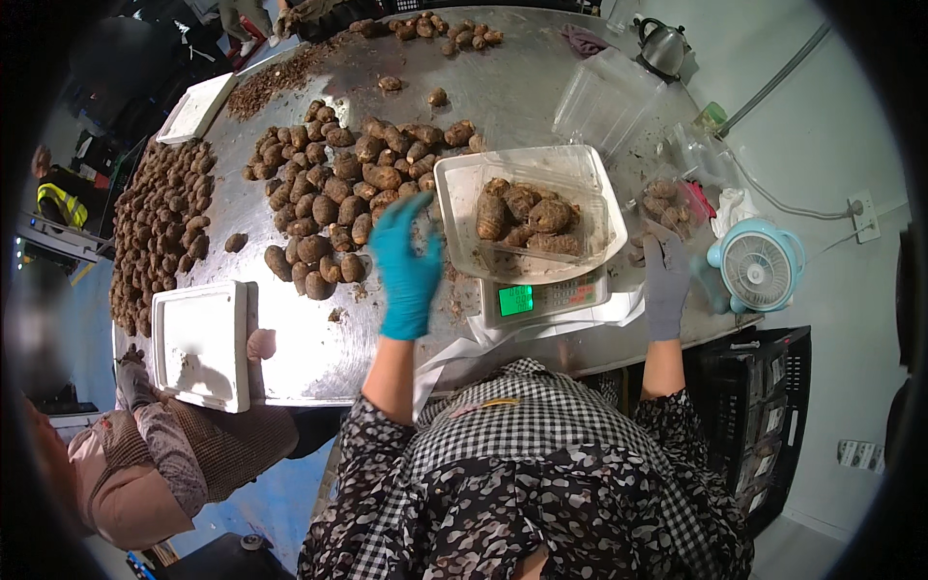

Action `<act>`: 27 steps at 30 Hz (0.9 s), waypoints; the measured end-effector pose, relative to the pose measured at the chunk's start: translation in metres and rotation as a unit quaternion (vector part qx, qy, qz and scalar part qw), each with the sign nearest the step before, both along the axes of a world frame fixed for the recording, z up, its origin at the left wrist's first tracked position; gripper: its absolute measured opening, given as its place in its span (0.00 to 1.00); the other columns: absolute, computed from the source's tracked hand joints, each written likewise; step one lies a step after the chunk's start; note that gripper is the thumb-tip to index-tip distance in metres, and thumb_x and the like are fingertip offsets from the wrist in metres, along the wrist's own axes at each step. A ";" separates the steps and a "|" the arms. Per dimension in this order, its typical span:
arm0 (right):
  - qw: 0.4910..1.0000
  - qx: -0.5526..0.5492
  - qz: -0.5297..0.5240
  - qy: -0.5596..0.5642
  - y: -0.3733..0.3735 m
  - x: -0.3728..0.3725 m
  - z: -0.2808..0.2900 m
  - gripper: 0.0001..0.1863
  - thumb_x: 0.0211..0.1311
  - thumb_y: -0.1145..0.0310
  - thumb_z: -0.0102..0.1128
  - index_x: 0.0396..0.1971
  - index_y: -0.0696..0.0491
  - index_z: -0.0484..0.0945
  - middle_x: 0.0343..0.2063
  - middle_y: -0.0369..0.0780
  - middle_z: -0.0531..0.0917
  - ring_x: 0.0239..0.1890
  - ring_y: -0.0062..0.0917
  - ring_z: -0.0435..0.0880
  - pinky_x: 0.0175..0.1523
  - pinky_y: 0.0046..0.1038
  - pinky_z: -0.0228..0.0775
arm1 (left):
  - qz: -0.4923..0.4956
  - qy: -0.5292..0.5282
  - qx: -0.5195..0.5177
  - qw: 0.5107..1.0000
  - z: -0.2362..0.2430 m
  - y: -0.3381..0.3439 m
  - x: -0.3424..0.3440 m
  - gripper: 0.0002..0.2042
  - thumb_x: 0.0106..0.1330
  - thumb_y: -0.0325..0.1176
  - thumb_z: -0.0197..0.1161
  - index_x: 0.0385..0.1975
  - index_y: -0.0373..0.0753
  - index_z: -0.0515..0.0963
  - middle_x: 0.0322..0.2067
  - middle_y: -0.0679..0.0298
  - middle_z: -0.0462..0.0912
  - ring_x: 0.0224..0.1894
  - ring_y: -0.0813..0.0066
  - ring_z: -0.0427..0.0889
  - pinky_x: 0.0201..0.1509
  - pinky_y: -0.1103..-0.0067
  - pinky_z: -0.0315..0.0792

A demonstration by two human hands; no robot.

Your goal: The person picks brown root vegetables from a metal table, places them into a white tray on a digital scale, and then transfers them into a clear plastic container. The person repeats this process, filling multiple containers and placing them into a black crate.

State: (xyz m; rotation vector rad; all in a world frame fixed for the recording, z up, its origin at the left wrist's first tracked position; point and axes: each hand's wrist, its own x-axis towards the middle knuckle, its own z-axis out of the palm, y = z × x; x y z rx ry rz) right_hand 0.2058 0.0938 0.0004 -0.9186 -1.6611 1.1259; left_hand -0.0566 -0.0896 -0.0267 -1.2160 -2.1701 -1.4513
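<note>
Taro corms (pixel 530 215), brown and rough, lie in a clear plastic box (pixel 601 227) inside a white tray (pixel 454 261). Beneath the tray is a digital scale (pixel 549 298) with a lit green display. My left hand (pixel 406 266), in a teal glove, has its fingers apart and holds nothing, between the tray and a large pile of taro (pixel 343 188). In a grey glove, my right hand (pixel 665 280) is stretched out by the tray's right side, just below a clear bag of taro (pixel 669 208); whether its fingertips touch the bag is unclear.
A pale blue fan (pixel 757 269) and a kettle (pixel 663 48) stand on the right, with empty clear boxes (pixel 609 101) between. Smaller taro (pixel 159 232) are heaped at left. Another person (pixel 145 464) works beside a white tray (pixel 201 343). Black crates (pixel 764 416) stand lower right.
</note>
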 end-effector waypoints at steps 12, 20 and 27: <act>0.798 0.431 0.413 0.084 -0.095 -0.093 0.077 0.07 0.59 0.62 0.53 0.29 0.49 0.74 0.24 0.34 0.74 0.24 0.23 0.76 0.30 0.27 0.72 | 0.218 -0.198 -0.038 0.955 -0.102 -0.190 -0.076 0.12 0.66 0.25 0.53 0.48 0.32 0.74 0.43 0.63 0.79 0.43 0.77 0.76 0.49 0.81 0.69; 0.669 0.328 0.633 0.210 -0.201 -0.134 0.154 0.12 0.62 0.60 0.50 0.28 0.53 0.73 0.21 0.35 0.74 0.21 0.24 0.74 0.25 0.26 0.65 | 0.122 -0.271 0.011 0.955 -0.039 -0.183 -0.040 0.13 0.68 0.30 0.52 0.50 0.35 0.73 0.42 0.61 0.79 0.43 0.76 0.76 0.50 0.80 0.69; 0.681 0.272 0.642 0.223 -0.204 -0.135 0.149 0.09 0.61 0.64 0.52 0.31 0.54 0.73 0.24 0.37 0.75 0.24 0.25 0.75 0.30 0.27 0.67 | 0.153 -0.264 0.031 0.952 -0.069 -0.162 -0.046 0.13 0.69 0.29 0.51 0.50 0.35 0.74 0.42 0.61 0.79 0.43 0.75 0.76 0.51 0.78 0.69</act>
